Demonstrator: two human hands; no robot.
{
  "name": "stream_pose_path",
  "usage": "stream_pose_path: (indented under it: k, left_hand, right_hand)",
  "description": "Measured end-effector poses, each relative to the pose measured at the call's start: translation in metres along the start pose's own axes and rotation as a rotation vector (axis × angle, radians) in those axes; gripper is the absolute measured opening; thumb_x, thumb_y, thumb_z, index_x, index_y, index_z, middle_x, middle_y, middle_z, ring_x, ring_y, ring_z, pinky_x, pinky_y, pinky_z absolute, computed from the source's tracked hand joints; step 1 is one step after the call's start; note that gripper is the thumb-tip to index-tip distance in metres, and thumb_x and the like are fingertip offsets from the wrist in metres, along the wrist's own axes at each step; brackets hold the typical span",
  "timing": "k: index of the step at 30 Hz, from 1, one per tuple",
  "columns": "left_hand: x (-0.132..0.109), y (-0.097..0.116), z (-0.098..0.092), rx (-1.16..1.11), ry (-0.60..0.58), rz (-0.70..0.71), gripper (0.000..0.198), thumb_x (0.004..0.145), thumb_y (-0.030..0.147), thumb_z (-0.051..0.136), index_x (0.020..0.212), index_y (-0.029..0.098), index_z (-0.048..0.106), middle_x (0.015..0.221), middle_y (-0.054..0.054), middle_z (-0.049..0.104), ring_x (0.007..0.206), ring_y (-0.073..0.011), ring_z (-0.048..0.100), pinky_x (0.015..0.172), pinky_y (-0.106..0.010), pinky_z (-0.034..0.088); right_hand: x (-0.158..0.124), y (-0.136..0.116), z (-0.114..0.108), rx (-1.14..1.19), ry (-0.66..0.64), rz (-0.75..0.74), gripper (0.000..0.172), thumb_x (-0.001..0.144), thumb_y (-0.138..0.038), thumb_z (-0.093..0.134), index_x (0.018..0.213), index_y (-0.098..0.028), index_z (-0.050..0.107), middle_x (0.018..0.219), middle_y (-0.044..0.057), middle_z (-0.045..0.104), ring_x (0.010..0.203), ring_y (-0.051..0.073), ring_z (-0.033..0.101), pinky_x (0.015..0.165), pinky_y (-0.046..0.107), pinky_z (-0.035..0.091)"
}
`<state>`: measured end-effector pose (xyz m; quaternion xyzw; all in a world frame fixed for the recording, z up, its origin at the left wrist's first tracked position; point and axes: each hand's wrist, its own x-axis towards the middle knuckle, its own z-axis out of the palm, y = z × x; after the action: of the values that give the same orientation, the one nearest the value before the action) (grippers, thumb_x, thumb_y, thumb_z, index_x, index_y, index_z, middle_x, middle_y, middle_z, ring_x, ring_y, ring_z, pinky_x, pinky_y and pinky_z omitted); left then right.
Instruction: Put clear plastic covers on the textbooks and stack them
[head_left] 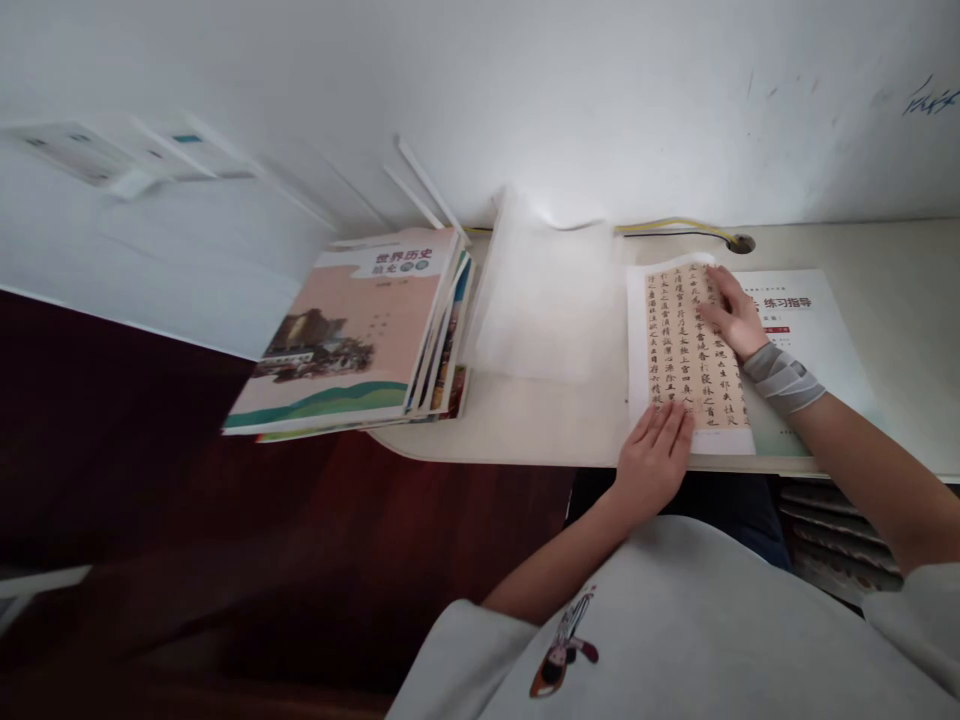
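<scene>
In front of me on the desk lies a calligraphy copybook (679, 345), its tan page covered with columns of black Chinese characters. My left hand (654, 455) rests flat on the page's lower edge, fingers stretched out. Toward the upper right edge of the same page, my right hand (733, 312) lies with its thumb apart from the fingers; a grey wrap (784, 378) goes around that wrist. Partly under the copybook and to its right is a pale green and white workbook (817, 350). The right forearm covers some of its cover.
A stack of books (337, 340) with a pink cover on top sits at the desk's left end, overhanging the front edge. Between stack and copybook is a blurred translucent white sheet or sleeve (544, 290). A yellow cable (675, 224) runs along the wall to a desk hole (741, 244).
</scene>
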<state>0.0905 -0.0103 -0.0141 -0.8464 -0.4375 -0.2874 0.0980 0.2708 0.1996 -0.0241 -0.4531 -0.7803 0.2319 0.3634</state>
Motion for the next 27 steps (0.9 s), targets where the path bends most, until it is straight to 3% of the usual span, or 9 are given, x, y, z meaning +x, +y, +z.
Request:
stream_pose_path:
  k: [6,13,16,21,27]
  left_hand:
    - [-0.002,0.0,-0.009,0.147,-0.106,-0.139,0.041,0.087,0.004,0.036,0.125,0.006,0.052,0.133,-0.018,0.051,0.133,-0.0285,0.037,0.11,-0.058,0.029]
    - [-0.009,0.0,-0.021,0.198,-0.223,-0.197,0.047,0.086,0.003,0.034,0.131,0.005,0.046,0.139,-0.019,0.043,0.138,-0.0283,0.026,0.11,-0.063,0.019]
    - [-0.011,0.001,-0.024,0.154,-0.197,-0.129,0.046,0.087,0.005,0.035,0.132,0.005,0.046,0.138,-0.019,0.045,0.138,-0.0271,0.027,0.112,-0.059,0.022]
    - [-0.004,0.015,-0.02,0.074,-0.172,0.051,0.042,0.09,0.01,0.036,0.13,0.004,0.048,0.139,-0.017,0.047,0.135,-0.0253,0.034,0.111,-0.038,0.034]
    - [0.012,0.028,0.007,0.074,-0.188,0.026,0.044,0.091,0.011,0.032,0.132,0.002,0.044,0.141,-0.02,0.043,0.135,-0.0268,0.034,0.112,-0.043,0.032]
  right_hand:
    - [-0.002,-0.005,-0.003,0.012,-0.061,0.025,0.079,0.08,-0.067,0.045,0.147,-0.032,0.022,0.158,0.001,0.006,0.143,0.03,0.012,0.112,0.054,0.023]
    - [0.0,-0.009,-0.002,0.018,-0.122,0.013,0.083,0.074,-0.068,0.052,0.145,-0.034,0.028,0.157,-0.004,0.008,0.143,0.032,0.007,0.114,0.055,0.016]
    - [-0.001,-0.011,-0.003,-0.015,-0.151,-0.012,0.081,0.075,-0.067,0.05,0.145,-0.034,0.028,0.157,-0.005,0.007,0.143,0.033,0.005,0.114,0.056,0.014]
    - [-0.003,-0.013,-0.001,-0.063,-0.151,-0.037,0.082,0.075,-0.068,0.05,0.146,-0.033,0.027,0.157,-0.004,0.009,0.142,0.035,0.005,0.113,0.059,0.012]
    - [-0.004,-0.018,-0.001,-0.036,-0.115,-0.022,0.076,0.08,-0.069,0.042,0.145,-0.033,0.028,0.157,-0.003,0.013,0.143,0.031,0.007,0.115,0.056,0.014]
